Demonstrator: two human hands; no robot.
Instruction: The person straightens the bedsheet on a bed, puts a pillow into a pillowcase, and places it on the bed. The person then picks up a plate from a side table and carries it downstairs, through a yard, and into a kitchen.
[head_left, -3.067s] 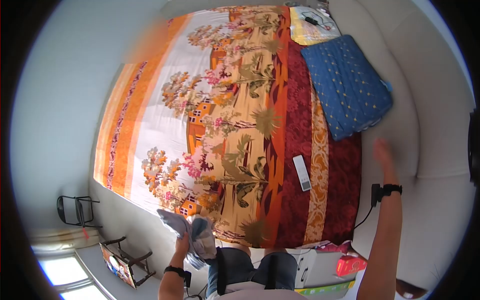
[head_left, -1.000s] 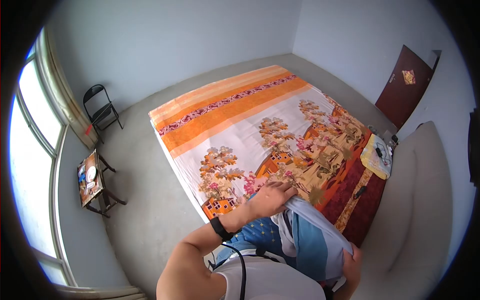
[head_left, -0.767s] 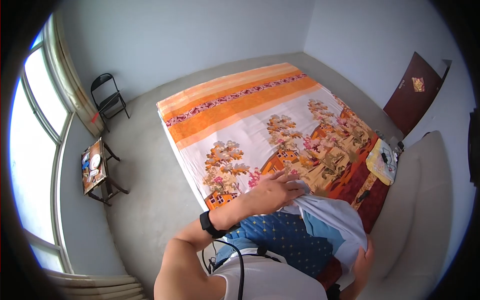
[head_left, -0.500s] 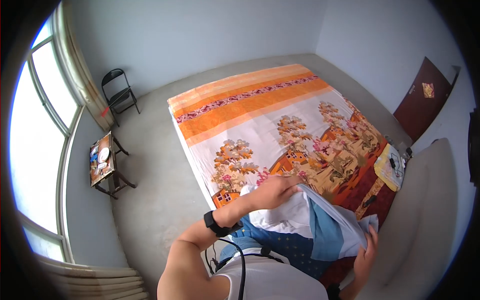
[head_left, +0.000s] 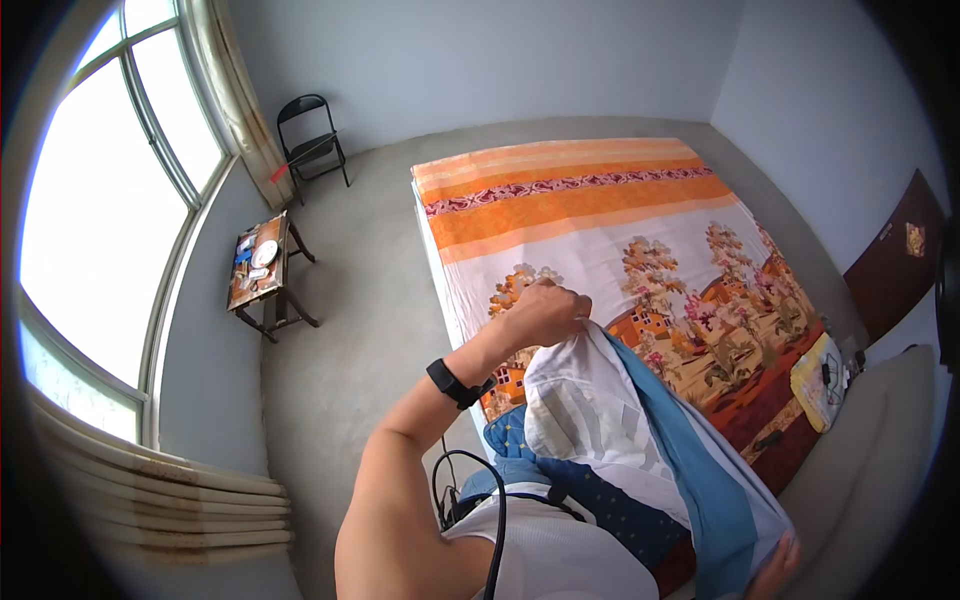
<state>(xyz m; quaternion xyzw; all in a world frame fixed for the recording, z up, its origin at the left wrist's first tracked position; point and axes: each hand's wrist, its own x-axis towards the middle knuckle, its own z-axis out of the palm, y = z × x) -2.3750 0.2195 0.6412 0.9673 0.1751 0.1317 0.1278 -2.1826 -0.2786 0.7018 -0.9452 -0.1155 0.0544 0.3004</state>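
My left hand (head_left: 550, 312) is closed on the upper end of a white and blue garment (head_left: 715, 495), lifted above the bed. Low on the right, my right hand (head_left: 775, 570) grips the garment's other end, its fingers partly hidden by the cloth. The garment hangs stretched between both hands, its white part draped down the middle. Beneath it, a dark blue quilted pad (head_left: 620, 505) with small yellow marks lies in front of my body. The bed's patterned sheet (head_left: 590, 225) spreads out beyond my hands.
A small table (head_left: 258, 292) with a white plate and a black folding chair (head_left: 313, 148) stand at the left, near the window. Right of the sheet, a yellow and white cloth (head_left: 815, 385) holds black cables beside a beige headboard (head_left: 880, 430). A brown door (head_left: 895, 260) is far right.
The view has swung left. My left hand has raised its end of the garment, and my right hand has moved down toward the lower right, so the cloth is more spread out.
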